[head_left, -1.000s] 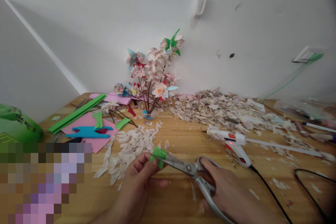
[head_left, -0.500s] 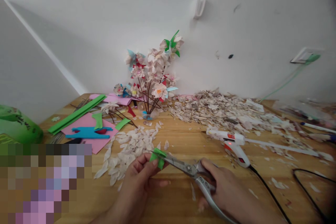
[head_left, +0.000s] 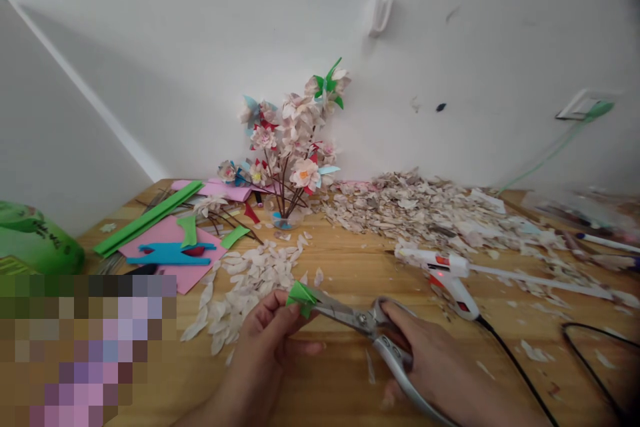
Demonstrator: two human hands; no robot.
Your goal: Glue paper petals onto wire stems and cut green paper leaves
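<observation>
My left hand (head_left: pixel 273 330) pinches a small folded green piece (head_left: pixel 300 296), paper or felt, between thumb and fingers. In my right hand (head_left: pixel 425 353) is a pair of silver scissors (head_left: pixel 373 328), its fingers wrapped through the handles. The scissor blades point left and meet the right edge of the green piece, with the tips partly hidden by it. Just beyond my left hand lies a spread of pale dried petals (head_left: pixel 260 267) on the wooden table (head_left: pixel 340 373).
Behind stand handmade flowers (head_left: pixel 305 173) in a small clear cup. A white glue gun (head_left: pixel 440 263) with a lit red light and black cord lies right. A large heap of dried petals (head_left: pixel 425 207) lines the wall. Blue sheet pieces (head_left: pixel 170 253) and green strips (head_left: pixel 150 217) lie left.
The scissor blades have closed further on the green piece, and the handles sit slightly differently. Both hands stay nearly in place, and the view has shifted slightly.
</observation>
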